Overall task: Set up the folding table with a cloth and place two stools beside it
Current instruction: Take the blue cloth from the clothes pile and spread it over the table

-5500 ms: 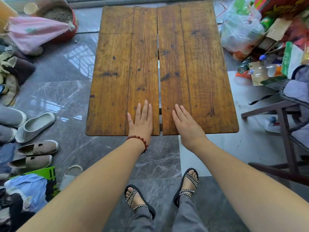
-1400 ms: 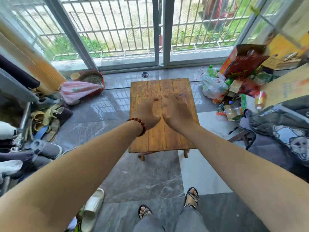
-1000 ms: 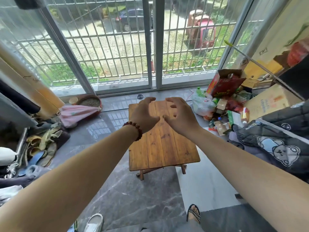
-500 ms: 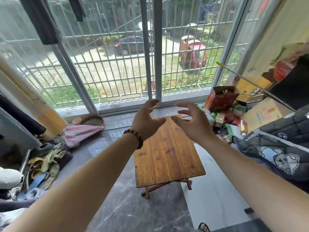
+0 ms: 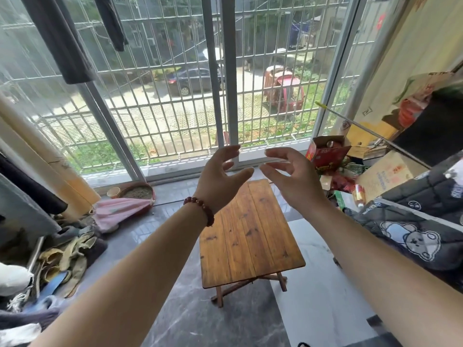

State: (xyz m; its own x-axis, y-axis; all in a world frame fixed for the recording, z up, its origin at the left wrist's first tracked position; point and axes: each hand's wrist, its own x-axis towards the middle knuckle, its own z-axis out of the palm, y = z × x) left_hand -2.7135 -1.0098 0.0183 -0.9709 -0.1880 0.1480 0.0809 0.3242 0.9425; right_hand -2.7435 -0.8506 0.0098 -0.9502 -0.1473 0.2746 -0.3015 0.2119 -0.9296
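Barred sliding windows (image 5: 162,101) filled the back of the room. Outside stood a dark car (image 5: 193,81) and a red vehicle (image 5: 285,93), both broken up by the bars. On the grey marble floor (image 5: 175,316) stood the wooden folding desk (image 5: 248,236), unfolded, its planks bare. Only the crossed legs near its front edge showed beneath it, and its far end was hidden behind the hands. Both hands were raised above it and touched nothing. The left hand (image 5: 220,179), with a red bead bracelet (image 5: 200,209) at the wrist, and the right hand (image 5: 293,179) faced each other, apart, with fingers spread and loosely bent. Dark garments (image 5: 60,38) hung at upper left, cut off by the top edge. At right, a red carton (image 5: 325,154) and a cardboard box (image 5: 385,176) carried printing too blurred to read. A dark quilt with bear prints (image 5: 413,236) ran off the right edge. Shoes (image 5: 67,256) lay heaped at left, hard to tell apart.
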